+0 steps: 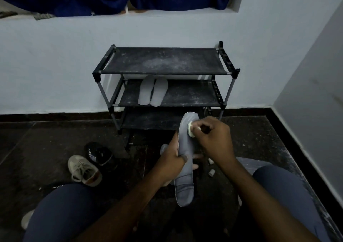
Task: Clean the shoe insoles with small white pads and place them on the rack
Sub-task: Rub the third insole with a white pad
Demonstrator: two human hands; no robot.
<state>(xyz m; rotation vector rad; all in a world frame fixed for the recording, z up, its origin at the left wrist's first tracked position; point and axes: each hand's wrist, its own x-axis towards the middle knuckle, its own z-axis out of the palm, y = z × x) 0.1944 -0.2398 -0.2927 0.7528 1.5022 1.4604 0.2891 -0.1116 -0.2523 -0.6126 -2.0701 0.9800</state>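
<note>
The person sits facing the rack [229,90], both forearms reaching forward between the knees. The left hand [172,156] is clenched round the held insole [185,169] at about mid-length, thumb across its grey upper face and fingers wrapped behind, keeping it nearly upright with its far end tilted towards the rack. The right hand [213,135] comes in from the right with curled fingers, pinching a small white pad [191,129] between the fingertips and pressing it against the insole's right edge near the far end.

Three insoles show plainly: the grey one in the hands, and a pair of pale insoles [153,92] lying side by side, touching, on the left half of the rack's middle shelf, their ends pointing to the wall. A pale rounded tip just behind the left hand cannot be identified.

Three white pads are visible: the one being pressed to the insole, and two pads on the floor [211,167], near each other, just right of the held insole and below the right wrist.

The rack has three dark, dusty shelves and stands against the pale wall. Its top shelf carries only dust marks; the bottom one is partly hidden by the hands.

Two shoes lie on the dark floor left of the hands: a beige sneaker [84,170] and, just behind it, a black shoe [98,153].
</note>
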